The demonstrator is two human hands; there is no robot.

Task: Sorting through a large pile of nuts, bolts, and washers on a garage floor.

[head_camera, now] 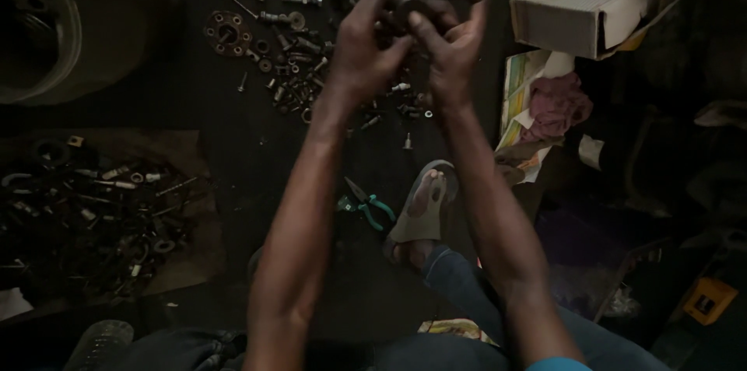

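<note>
On the dark floor (194, 106) ahead of you lies a scatter of bolts and nuts (299, 52), with a round flange plate (227, 32) at its left edge. To your left, a second heap of hardware (85, 215) sits on a brown sheet. Green-handled pliers (367, 204) lie near your sandalled foot (424, 204). At right you have a cardboard box (580, 9) and a pink rag (556, 106).

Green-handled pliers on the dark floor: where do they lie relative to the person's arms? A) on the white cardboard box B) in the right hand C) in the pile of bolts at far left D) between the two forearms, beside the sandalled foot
D: the green-handled pliers lie on the floor between the forearms, just left of the grey-sandalled foot, touched by neither hand.
</note>
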